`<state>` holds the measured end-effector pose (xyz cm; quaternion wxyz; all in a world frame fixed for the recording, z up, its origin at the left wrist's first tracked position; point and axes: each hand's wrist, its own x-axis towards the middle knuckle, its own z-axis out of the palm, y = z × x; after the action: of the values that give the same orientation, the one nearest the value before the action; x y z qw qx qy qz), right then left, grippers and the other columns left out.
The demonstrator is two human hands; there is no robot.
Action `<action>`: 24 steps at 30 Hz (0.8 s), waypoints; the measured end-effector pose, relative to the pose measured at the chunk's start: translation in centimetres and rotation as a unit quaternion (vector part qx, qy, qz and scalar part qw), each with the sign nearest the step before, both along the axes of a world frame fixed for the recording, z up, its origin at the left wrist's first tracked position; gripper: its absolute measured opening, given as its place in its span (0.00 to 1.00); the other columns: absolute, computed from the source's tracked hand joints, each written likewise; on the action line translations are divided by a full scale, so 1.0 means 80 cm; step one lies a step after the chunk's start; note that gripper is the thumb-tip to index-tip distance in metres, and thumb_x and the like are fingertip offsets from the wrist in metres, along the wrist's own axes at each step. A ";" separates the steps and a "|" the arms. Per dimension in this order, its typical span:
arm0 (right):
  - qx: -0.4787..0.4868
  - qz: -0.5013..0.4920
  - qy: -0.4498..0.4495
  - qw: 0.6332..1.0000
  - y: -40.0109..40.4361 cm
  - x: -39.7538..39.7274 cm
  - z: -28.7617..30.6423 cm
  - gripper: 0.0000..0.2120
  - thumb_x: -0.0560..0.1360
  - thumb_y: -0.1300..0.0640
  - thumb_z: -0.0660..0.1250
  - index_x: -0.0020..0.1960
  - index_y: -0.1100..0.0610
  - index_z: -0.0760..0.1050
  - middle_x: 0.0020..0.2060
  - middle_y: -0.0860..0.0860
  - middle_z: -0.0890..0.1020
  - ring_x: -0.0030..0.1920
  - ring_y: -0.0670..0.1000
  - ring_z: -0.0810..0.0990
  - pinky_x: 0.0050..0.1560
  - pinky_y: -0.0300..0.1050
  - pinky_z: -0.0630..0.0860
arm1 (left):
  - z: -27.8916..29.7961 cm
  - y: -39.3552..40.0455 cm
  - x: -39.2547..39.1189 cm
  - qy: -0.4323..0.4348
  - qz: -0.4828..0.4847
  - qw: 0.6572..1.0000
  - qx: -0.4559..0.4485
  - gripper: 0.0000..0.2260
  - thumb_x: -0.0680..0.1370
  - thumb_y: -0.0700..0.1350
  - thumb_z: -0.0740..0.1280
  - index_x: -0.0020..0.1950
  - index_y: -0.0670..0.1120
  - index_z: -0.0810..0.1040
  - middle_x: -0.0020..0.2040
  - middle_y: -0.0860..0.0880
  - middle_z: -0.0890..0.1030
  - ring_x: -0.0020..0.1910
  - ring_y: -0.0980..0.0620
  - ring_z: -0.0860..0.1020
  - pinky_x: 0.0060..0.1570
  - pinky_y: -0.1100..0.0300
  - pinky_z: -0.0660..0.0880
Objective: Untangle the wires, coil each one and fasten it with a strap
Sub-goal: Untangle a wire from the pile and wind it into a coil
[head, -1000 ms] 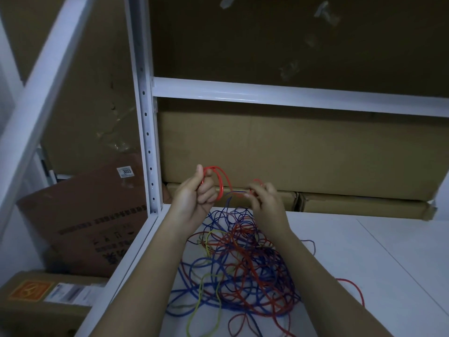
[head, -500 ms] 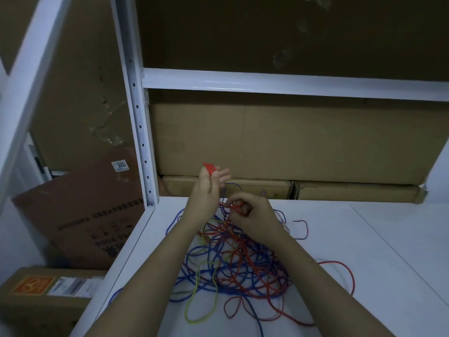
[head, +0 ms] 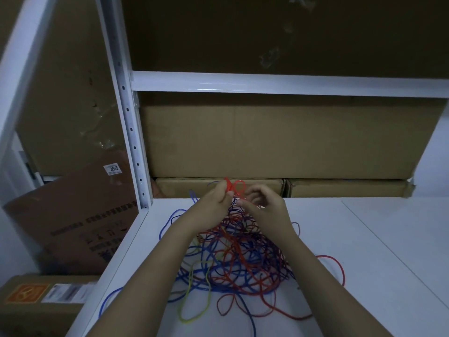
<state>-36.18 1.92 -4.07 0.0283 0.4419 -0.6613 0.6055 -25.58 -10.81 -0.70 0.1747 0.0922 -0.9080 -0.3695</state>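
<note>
**Mia:** What is the left hand [head: 215, 199] doing?

**Ben:** It pinches a small red wire loop [head: 237, 188] between its thumb and fingers. The loop sticks up just above the pinch.

**Mia:** And the right hand [head: 263, 206]?

**Ben:** It is just beside the left one, and its fingers are curled. The thumb and a finger pinch the same red wire a little below the loop.

**Mia:** Where are the other wires?

**Ben:** Under both hands. There is a big messy pile of wires [head: 238, 259], red and blue all mixed up, lying on the white shelf [head: 364, 239]. The red wire runs from the pinch down into the pile.

**Mia:** I see a yellow one too!

**Ben:** Yes, a yellow wire [head: 194, 310] makes a long loop at the near side of the pile, closer to the person than the hands are.

**Mia:** What is behind the hands?

**Ben:** Flat cardboard boxes [head: 218, 187] lie at the back of the shelf, just past the red loop. A bigger cardboard box [head: 279, 142] sits on top of them. A white shelf post [head: 131, 142] stands off to the left of the left hand.
</note>
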 end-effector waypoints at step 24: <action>0.165 -0.137 0.253 0.943 -0.009 0.005 0.086 0.06 0.79 0.59 0.63 0.49 0.60 0.77 0.35 0.48 0.78 0.34 0.48 0.72 0.27 0.33 0.60 | -0.007 -0.003 0.008 0.142 0.011 0.970 -0.198 0.09 0.82 0.40 0.59 0.42 0.40 0.69 0.36 0.46 0.70 0.35 0.47 0.67 0.36 0.54 0.62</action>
<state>-35.76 1.24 2.79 0.2047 0.4840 -0.7771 0.3465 -24.92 -11.01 -1.23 0.3204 0.0126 -0.9280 -0.1897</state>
